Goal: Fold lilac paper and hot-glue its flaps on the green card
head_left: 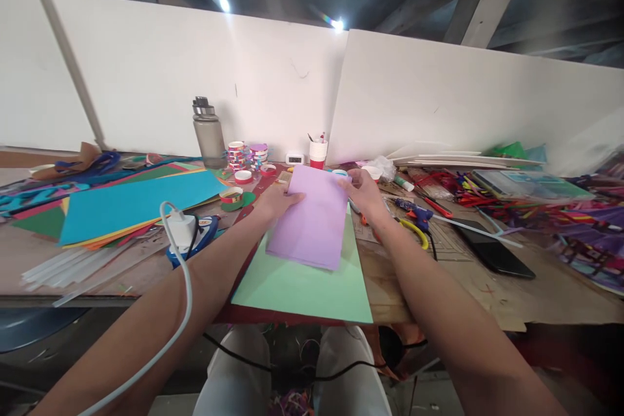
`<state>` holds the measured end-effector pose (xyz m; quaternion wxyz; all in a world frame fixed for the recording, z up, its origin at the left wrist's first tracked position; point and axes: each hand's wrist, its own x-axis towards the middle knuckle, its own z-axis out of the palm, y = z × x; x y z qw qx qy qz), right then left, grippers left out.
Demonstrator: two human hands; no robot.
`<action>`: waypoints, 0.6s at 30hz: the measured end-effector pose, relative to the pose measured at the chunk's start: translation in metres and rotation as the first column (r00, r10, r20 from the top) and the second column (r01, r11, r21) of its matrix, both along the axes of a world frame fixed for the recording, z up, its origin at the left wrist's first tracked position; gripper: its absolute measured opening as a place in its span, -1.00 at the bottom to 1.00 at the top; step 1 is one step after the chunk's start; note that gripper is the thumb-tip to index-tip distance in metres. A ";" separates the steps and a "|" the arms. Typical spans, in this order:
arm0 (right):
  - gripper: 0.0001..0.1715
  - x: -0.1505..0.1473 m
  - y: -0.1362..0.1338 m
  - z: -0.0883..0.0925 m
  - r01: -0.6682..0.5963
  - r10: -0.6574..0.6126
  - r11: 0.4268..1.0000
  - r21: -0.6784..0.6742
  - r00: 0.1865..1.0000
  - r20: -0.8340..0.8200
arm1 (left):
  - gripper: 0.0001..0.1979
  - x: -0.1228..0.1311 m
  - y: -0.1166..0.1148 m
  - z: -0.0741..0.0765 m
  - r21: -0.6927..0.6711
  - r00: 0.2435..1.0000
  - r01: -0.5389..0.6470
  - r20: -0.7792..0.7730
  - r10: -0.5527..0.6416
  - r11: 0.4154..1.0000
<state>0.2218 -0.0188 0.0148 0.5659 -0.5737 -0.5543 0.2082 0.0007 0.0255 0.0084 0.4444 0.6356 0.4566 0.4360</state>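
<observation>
A folded sheet of purple paper [314,221] is held between my two hands above the middle of the table. My left hand [280,201] pinches its upper left edge, with the thumb on top. At the upper right corner, my right hand [363,192] grips the same paper between thumb and fingers. Beneath it lies a light green sheet [302,292], partly covered by the purple one. A dark red sheet [253,234] shows along the left side of the green sheet.
Blue paper [141,201] tops a stack at left, near glue sticks [63,266] and a white plug [182,231] with a cable over my left arm. A bottle [208,133] stands behind. At right are a glue gun [414,211], yellow-handled tool [416,234] and phone [492,250].
</observation>
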 end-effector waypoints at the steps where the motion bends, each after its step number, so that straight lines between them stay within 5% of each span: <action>1: -0.47 -0.001 0.000 0.000 -0.018 0.016 0.999 -0.039 0.998 -0.067 | -0.70 0.000 0.001 -0.001 -0.010 0.999 -0.011 0.038 0.012 1.000; 6: -0.63 -0.010 0.000 -0.009 -0.276 0.215 0.914 -0.296 0.951 -0.224 | -0.64 0.000 0.004 -0.007 -0.059 0.994 -0.002 0.109 0.009 0.998; 18: -0.76 -0.013 0.011 -0.026 -0.249 0.182 0.950 -0.190 0.933 -0.311 | -0.77 0.007 -0.005 -0.008 -0.049 0.991 -0.014 0.133 0.021 0.999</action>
